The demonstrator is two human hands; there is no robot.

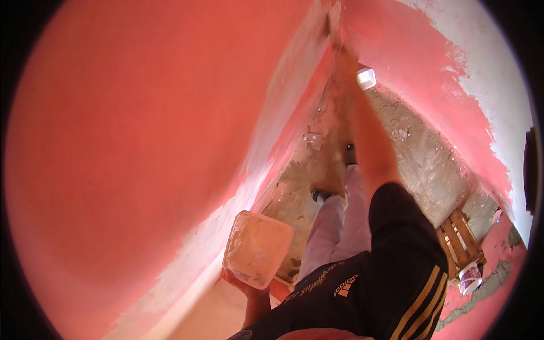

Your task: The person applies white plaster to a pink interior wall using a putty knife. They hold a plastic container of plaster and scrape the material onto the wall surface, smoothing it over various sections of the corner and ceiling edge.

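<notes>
My left hand (249, 288) is closed on the lower side of a squarish, pinkish-orange plastic tub (258, 248), holding it close to the left wall and in front of my body. The tub's surface is smeared and scuffed. My right arm stretches far forward, and my right hand (343, 54) is up at the corner where two walls meet. Blur and distance hide its fingers; they seem wrapped round a narrow, pale and brownish thing (333, 24) that touches the wall. The left wall (153, 136) is coral red, with a whitish band (218, 224) along its lower part.
The right wall (419, 51) is pink with a ragged border against white. A white container (366, 78) stands by its foot. Farther right are a wooden slatted crate (462, 241) and a small white-and-purple bucket (470, 279). A flat grey piece (313, 140) lies on the dirty floor (419, 153).
</notes>
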